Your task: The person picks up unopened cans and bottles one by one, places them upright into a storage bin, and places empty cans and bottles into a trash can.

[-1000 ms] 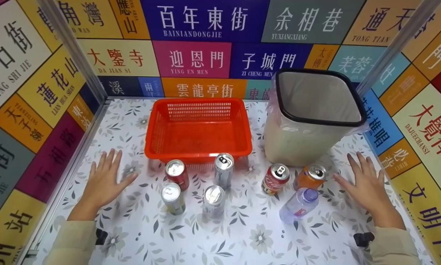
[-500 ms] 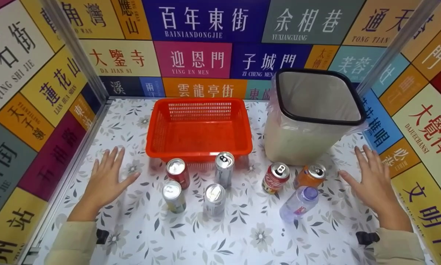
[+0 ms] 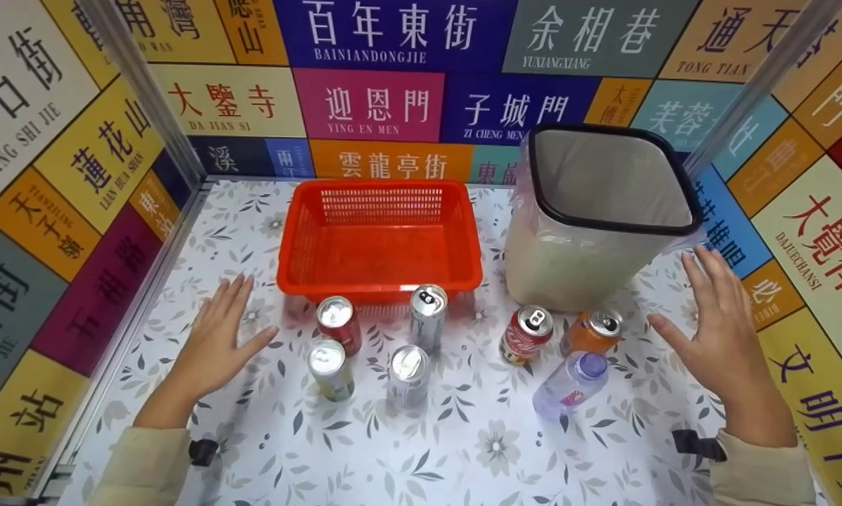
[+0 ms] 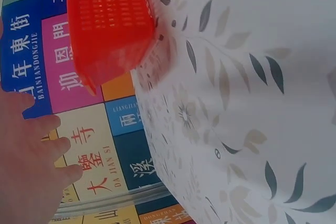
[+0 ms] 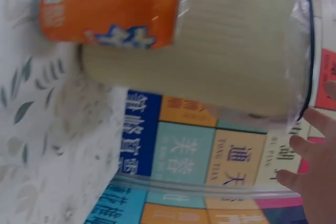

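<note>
My left hand (image 3: pixel 216 344), fingers spread, holds nothing; it is left of a red can (image 3: pixel 339 326) and a pale yellow-green can (image 3: pixel 330 370). Two silver cans, one at the basket's front (image 3: pixel 428 320) and one nearer me (image 3: pixel 408 377), stand to their right. My right hand (image 3: pixel 723 337) is spread too, with nothing in it. Nearest to it is an orange can (image 3: pixel 592 332), which fills the upper left of the right wrist view (image 5: pixel 107 9). Beside that stand a red cola can (image 3: pixel 526 335) and a clear purple-capped bottle (image 3: pixel 571 385).
Behind the left cans sits a red plastic basket (image 3: pixel 379 287). A beige trash bin (image 3: pixel 561 274) with a black rim and a clear liner stands at the back right. Sign-covered panels (image 3: pixel 386 105) enclose the patterned tabletop (image 3: pixel 495 450) at the back and both sides.
Both hands have lifted and turned somewhat, the left shifting a little right and the right moving up and outward. The cans, bottle, basket and bin stay in place; the view tilts slightly.
</note>
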Demonstrator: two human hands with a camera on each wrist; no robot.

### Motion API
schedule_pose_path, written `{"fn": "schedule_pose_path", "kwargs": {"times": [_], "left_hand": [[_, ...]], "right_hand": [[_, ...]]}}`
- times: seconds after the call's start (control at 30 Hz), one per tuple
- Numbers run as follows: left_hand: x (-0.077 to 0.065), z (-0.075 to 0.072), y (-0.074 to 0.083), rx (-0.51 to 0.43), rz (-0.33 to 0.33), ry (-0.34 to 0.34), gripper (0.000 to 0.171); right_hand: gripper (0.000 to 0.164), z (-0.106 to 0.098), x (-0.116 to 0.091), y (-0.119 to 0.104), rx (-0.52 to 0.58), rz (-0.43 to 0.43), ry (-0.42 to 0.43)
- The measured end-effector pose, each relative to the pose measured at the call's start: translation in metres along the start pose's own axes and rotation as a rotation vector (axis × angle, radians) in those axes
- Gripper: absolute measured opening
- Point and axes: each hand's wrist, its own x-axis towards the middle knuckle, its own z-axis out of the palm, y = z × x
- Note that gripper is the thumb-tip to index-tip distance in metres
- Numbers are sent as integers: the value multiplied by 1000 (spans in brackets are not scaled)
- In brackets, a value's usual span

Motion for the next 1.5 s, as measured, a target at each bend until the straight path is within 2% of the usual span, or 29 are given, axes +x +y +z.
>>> {"fn": "schedule_pose_path", "kwargs": {"times": [0.2,0.33,0.43,0.5,0.7,0.93,1.03,1.17,1.27,1.5], "left_hand": [[-4,1,9,-56,19,9,91],[-6,5,13,-86,24,10,90],[-8,9,15,-103,23,8,89],[-10,11,17,-122,21,6,88],[-17,18,23,-189,5,-7,85],[-25,23,30,-262,-33,0,81],[-29,27,33,-298,-30,38,78],[-30,33,36,-348,-5,103,73],[-30,40,38,-386,9,116,72],[-30,54,42,-419,27,106,84]], "right_hand": [[94,-10,11,-33,60,-120,40],[82,-15,19,-53,102,-232,71],[87,-18,27,-69,108,-288,69],[88,-20,33,-80,102,-310,47],[78,-25,54,-113,98,-385,-53],[72,-22,82,-143,67,-453,-152],[67,-17,95,-151,70,-430,-255],[62,-12,111,-159,93,-289,-436],[64,-6,122,-164,105,-189,-540],[65,22,144,-177,56,-147,-647]]}}
